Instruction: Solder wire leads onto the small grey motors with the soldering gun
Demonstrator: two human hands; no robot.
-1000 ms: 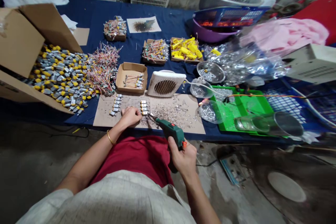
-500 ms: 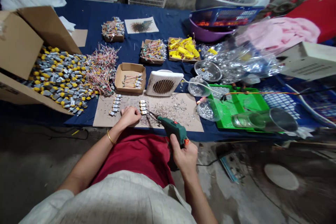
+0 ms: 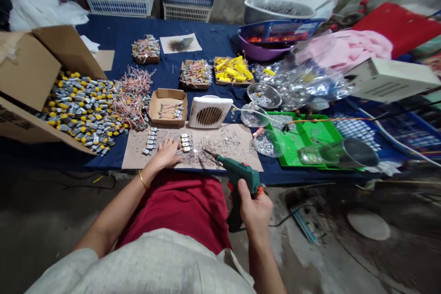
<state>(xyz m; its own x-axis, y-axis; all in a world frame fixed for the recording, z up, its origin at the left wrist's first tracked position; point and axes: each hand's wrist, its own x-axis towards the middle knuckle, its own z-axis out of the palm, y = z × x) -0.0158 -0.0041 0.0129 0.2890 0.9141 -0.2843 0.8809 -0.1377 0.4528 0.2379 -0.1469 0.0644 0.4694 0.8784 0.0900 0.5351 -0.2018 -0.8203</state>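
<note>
My right hand point(image 3: 257, 206) is wrapped round the handle of a green soldering gun point(image 3: 237, 170), whose thin dark tip points left over the cardboard sheet point(image 3: 255, 163). On that sheet lies my left hand point(image 3: 168, 152), open, with its fingers apart and nothing visible in them. It rests between two columns of small silver motors: the left column point(image 3: 149, 141) and the right column point(image 3: 185, 142), which is close to its fingertips. Bits of metal and dark specks are scattered below and right of the tip.
A white vent fan point(image 3: 209, 112) stands behind the sheet, beside a cardboard tray point(image 3: 168, 120) of wired motors. Leftward, a large carton point(image 3: 74, 135) spills yellow-ended motors near a wire heap point(image 3: 134, 96). A green basket point(image 3: 303, 140) and a clear bowl point(image 3: 268, 143) of metal parts are at right.
The soldering gun has pulled back to the right, its tip now away from the right column of motors. My left hand's fingers have spread from a pinch, and the view has shifted slightly.
</note>
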